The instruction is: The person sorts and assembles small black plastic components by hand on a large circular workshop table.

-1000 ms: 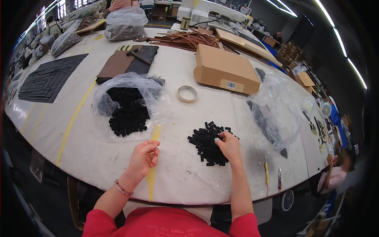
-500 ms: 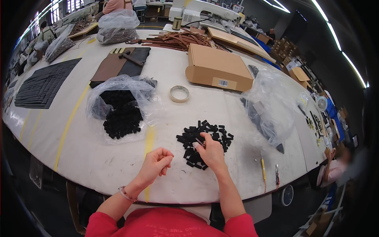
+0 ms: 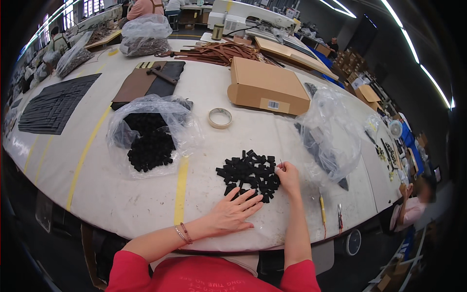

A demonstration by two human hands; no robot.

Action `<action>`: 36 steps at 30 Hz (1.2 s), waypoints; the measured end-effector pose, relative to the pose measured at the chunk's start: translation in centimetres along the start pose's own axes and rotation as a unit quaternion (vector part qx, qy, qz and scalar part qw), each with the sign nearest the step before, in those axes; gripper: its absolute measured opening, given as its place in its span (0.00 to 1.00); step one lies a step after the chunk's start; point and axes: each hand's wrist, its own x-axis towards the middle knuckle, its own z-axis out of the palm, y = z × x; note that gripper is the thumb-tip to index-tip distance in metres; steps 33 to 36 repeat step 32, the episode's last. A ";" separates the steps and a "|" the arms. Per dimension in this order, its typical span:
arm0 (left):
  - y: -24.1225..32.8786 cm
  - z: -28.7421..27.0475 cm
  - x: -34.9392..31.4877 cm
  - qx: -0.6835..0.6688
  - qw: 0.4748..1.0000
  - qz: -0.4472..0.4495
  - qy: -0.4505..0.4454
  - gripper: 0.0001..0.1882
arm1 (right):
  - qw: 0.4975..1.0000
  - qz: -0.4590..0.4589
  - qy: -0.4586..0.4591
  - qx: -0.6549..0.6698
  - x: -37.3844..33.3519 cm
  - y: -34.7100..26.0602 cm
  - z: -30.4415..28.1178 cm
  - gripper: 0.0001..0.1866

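Note:
A loose pile of small black pieces (image 3: pixel 249 174), short and tube-like, lies on the white table in front of me. My left hand (image 3: pixel 234 213) rests flat at the pile's near edge, fingers spread, fingertips touching the closest pieces. At the right edge of the heap my right hand (image 3: pixel 289 178) is closed, its fingertips pinched together by the black pieces. A thin dark tip shows above those fingers; what it belongs to is mostly hidden. Something white covers part of one right fingertip.
An opened clear bag of black pieces (image 3: pixel 151 146) lies left of the pile, a tape roll (image 3: pixel 220 118) and cardboard box (image 3: pixel 268 86) beyond. On the right are a plastic-wrapped bundle (image 3: pixel 331 136), a yellow-handled tool (image 3: pixel 323 209) and a red-handled tool (image 3: pixel 340 217). A person sits far right.
My left hand has opened and moved right onto the pile's near edge. My right hand has gone from over the pile to its right side, and the pieces are gathered closer together.

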 end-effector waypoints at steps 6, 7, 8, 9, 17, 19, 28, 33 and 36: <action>-1.5 2.7 2.4 0.042 0.998 0.032 -0.026 0.31 | 0.982 0.038 -0.073 0.173 -1.7 -3.4 0.9 0.10; -1.9 2.7 2.4 0.055 0.998 0.025 -0.023 0.32 | 0.982 0.039 -0.072 0.172 -1.9 -3.3 0.3 0.10; -2.3 2.5 2.2 0.055 0.998 0.024 -0.025 0.32 | 0.987 0.031 -0.050 0.149 -2.1 -2.8 -0.3 0.11; -2.7 2.2 2.1 0.063 0.997 0.010 -0.030 0.32 | 0.991 0.024 -0.027 0.126 -2.4 -2.3 -0.9 0.12; -3.6 -0.5 0.9 0.061 0.998 -0.023 -0.013 0.32 | 0.993 0.001 -0.109 -0.043 -6.0 -3.1 -2.5 0.13; -3.2 -0.7 0.3 0.067 0.997 -0.018 -0.025 0.32 | 0.993 -0.002 -0.109 -0.037 -6.3 -3.7 -1.8 0.12; -2.8 -3.6 -2.6 -0.192 0.950 -0.199 0.147 0.13 | 0.991 -0.009 -0.103 0.087 -6.9 -5.7 0.8 0.05; -2.1 -4.3 -3.2 -0.557 0.728 -0.376 0.133 0.10 | 0.870 0.115 -0.229 0.421 -8.2 -9.6 0.6 0.03; -2.1 -4.3 -3.2 -0.557 0.728 -0.376 0.133 0.10 | 0.870 0.115 -0.229 0.421 -8.2 -9.6 0.6 0.03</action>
